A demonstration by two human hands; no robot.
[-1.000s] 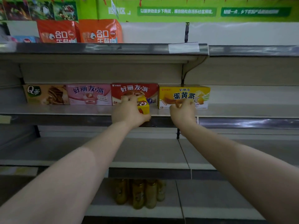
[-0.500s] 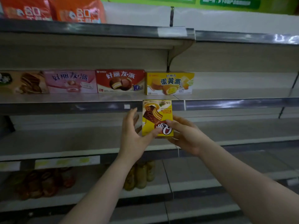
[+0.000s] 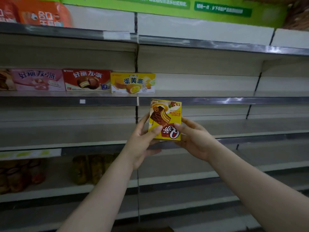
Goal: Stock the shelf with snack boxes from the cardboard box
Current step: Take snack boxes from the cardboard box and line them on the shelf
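Small yellow snack box [image 3: 164, 119] held up in mid-air between both hands, in front of the shelf unit, just below the front edge of the stocked shelf [image 3: 200, 94]. Box is upright on its short end but its print reads upside down; red logo patch sits at the bottom, cake picture above it.

Left hand [image 3: 142, 141]: thumb pressed across the lower front face, fingers wrapped behind the box's left side. Gripping the box.

Right hand [image 3: 194, 139]: thumb on the lower right of the front face beside the logo, fingers curled behind and under the right side. Also gripping the box. The two thumbs lie near each other on the front, not touching. Both forearms reach up from the bottom edge of the view.

On the stocked shelf, toward its left end, a row of long boxes stands side by side facing out: a pink box [image 3: 37, 80], a red box [image 3: 86, 80], a yellow pie box [image 3: 133, 83]. The held box hangs lower than the yellow pie box and slightly right of it, apart.

Top shelf, left end: orange bags [image 3: 43, 15], blurred. Lower shelf, left part: dark packets [image 3: 90, 168], too dim to identify.
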